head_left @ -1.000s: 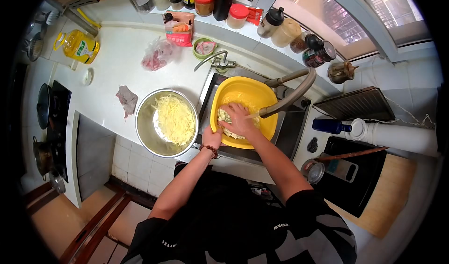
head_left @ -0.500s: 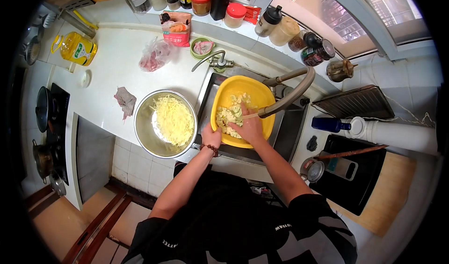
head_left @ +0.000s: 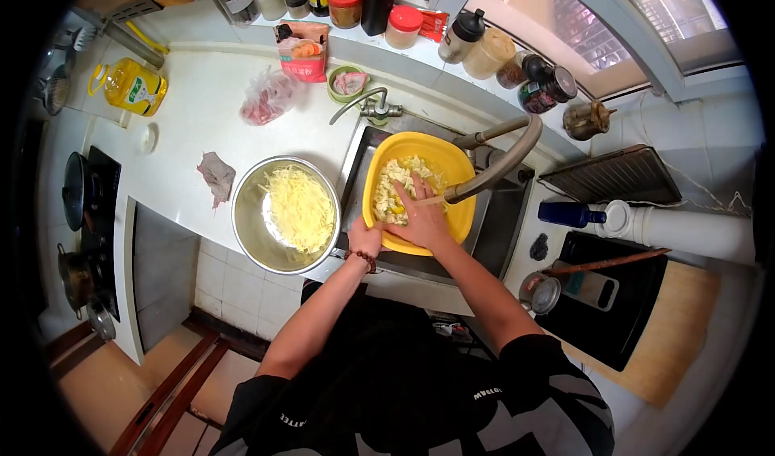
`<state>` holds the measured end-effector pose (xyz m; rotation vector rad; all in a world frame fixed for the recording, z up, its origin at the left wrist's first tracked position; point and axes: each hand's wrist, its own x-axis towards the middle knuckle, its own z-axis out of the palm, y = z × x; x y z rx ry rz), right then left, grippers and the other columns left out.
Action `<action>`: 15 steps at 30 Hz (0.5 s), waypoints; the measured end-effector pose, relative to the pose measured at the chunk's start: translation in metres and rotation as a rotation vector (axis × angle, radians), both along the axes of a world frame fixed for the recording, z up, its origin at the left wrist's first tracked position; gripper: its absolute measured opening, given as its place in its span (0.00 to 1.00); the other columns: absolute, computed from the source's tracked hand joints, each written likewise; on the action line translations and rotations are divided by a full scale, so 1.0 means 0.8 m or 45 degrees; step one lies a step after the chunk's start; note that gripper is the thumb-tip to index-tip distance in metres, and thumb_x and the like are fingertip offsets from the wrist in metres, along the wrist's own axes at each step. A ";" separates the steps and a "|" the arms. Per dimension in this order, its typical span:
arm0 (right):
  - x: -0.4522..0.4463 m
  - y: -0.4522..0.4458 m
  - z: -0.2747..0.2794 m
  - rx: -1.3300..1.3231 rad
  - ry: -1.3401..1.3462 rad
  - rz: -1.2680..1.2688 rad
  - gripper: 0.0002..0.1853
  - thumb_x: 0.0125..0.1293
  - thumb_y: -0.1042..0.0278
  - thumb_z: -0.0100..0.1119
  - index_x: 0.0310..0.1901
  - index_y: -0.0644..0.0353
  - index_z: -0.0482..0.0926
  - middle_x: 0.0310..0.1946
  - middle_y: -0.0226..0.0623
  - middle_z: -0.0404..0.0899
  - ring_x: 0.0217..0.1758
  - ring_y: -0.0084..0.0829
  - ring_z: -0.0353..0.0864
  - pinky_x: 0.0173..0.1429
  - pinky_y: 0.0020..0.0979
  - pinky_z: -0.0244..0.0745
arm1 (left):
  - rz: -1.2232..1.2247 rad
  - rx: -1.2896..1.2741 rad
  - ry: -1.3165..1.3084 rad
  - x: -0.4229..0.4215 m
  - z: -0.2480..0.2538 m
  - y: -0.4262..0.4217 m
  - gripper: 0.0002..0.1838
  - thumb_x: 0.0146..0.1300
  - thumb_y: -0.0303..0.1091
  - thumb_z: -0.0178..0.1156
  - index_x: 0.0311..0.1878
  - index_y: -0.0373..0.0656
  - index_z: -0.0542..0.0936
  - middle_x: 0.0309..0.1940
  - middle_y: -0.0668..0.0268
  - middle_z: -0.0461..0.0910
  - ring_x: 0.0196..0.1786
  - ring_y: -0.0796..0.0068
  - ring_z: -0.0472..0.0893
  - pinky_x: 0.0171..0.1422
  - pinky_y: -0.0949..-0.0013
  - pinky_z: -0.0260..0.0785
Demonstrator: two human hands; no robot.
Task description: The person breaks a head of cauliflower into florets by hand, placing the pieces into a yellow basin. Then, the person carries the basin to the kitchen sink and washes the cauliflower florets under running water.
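A yellow basin point(head_left: 462, 161) stands in the metal sink, with pale chopped food point(head_left: 390, 183) inside. My left hand point(head_left: 365, 236) is closed on the basin's near-left rim, a beaded bracelet at its wrist. Inside the basin, my right hand point(head_left: 422, 218) lies on the food with its fingers spread. The faucet hose point(head_left: 517, 161) arches over from the right and its end sits just above my right hand. Left of the basin, a steel bowl point(head_left: 246, 234) holds pale yellow shreds point(head_left: 300, 210).
On the counter are a grey cloth-like piece point(head_left: 216, 177), a plastic bag point(head_left: 269, 99), a green bowl point(head_left: 347, 94) and an oil bottle point(head_left: 136, 88). Jars line the sill. Right of the sink lie a black tray point(head_left: 617, 339), a cutting board point(head_left: 686, 327) and a metal can point(head_left: 541, 293).
My right hand has moved through the food, and its fingers are now spread. The food in the basin has shifted. My left hand stays on the rim.
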<state>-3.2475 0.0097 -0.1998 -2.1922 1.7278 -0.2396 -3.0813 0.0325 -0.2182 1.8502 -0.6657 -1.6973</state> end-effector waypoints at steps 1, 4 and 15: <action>0.001 0.000 -0.006 0.001 0.000 -0.001 0.42 0.61 0.47 0.69 0.76 0.45 0.67 0.69 0.59 0.64 0.65 0.64 0.70 0.68 0.57 0.68 | -0.001 0.001 0.000 -0.002 0.001 0.002 0.18 0.67 0.24 0.56 0.59 0.37 0.80 0.43 0.56 0.86 0.38 0.64 0.90 0.31 0.64 0.88; -0.002 -0.006 -0.045 -0.005 -0.002 -0.039 0.40 0.63 0.48 0.68 0.76 0.40 0.66 0.66 0.60 0.67 0.67 0.64 0.69 0.66 0.58 0.70 | -0.065 -0.011 0.006 -0.004 0.007 0.008 0.18 0.67 0.25 0.56 0.60 0.37 0.79 0.43 0.56 0.86 0.38 0.63 0.90 0.32 0.63 0.88; -0.032 -0.032 -0.045 -0.150 -0.024 -0.290 0.33 0.61 0.53 0.66 0.69 0.49 0.75 0.56 0.49 0.75 0.57 0.55 0.78 0.66 0.56 0.68 | -0.017 -0.022 0.036 0.014 0.006 0.005 0.20 0.66 0.24 0.58 0.61 0.37 0.80 0.43 0.54 0.87 0.38 0.63 0.90 0.31 0.63 0.87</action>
